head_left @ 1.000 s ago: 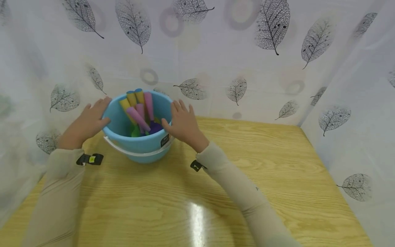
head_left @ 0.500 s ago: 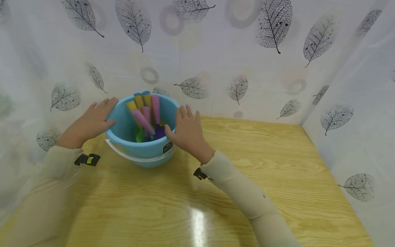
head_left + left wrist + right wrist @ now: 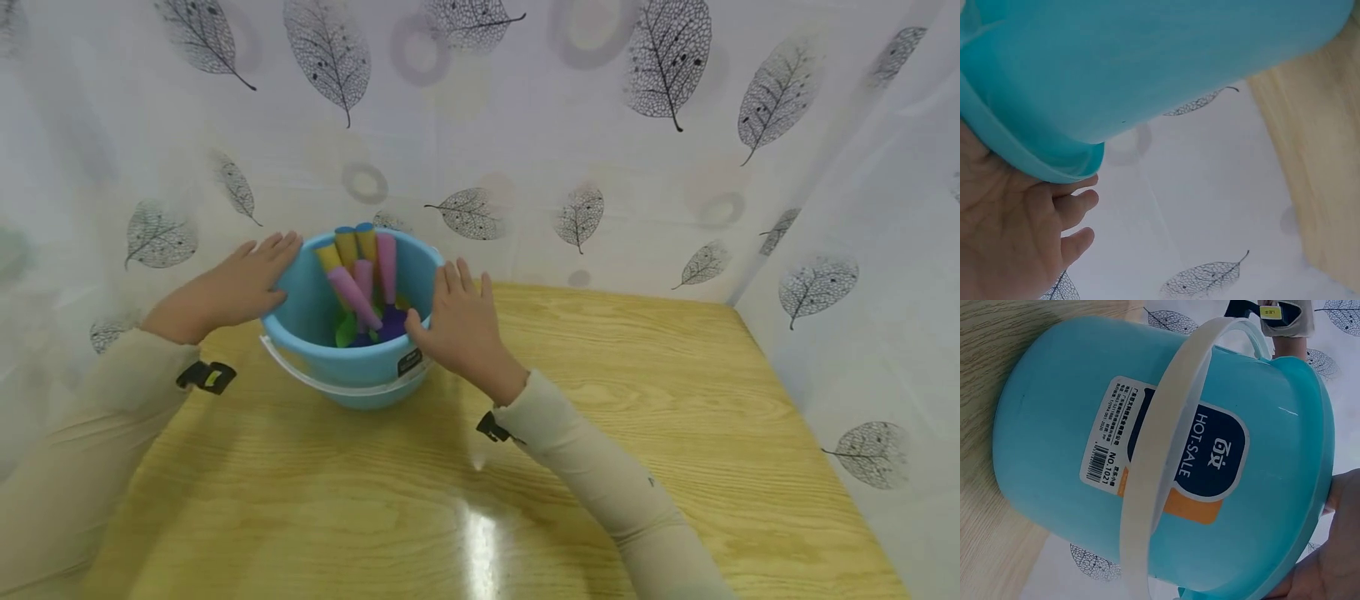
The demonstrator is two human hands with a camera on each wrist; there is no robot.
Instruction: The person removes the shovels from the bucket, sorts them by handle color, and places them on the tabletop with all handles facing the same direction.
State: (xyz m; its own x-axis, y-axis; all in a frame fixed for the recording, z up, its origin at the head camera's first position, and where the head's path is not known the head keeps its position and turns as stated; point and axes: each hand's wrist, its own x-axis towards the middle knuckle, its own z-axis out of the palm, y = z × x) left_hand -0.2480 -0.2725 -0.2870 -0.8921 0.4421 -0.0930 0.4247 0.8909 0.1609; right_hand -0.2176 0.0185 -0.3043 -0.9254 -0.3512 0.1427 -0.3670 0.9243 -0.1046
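Head view: a person's left hand point(image 3: 243, 287) and right hand point(image 3: 467, 329), fingers extended rather than curled, touch opposite sides of the rim of a light blue bucket point(image 3: 360, 367) standing upright on a wood-grain table point(image 3: 675, 400), near a leaf-print curtain point(image 3: 510, 125). Pink handles point(image 3: 355, 296) and blue-tipped yellow handles point(image 3: 347, 246) rise inside it, above purple and green parts. Across the front, a white carrying handle point(image 3: 345, 390) hangs lowered, partly covering a label point(image 3: 1213, 453) marked "HOT-SALE" in the right wrist view.

Stretches as a wood-grain tabletop point(image 3: 675, 417), streaked with glare point(image 3: 480, 546) at six o'clock, bearing a light-blue plastic bucket point(image 3: 345, 369) at ten o'clock.
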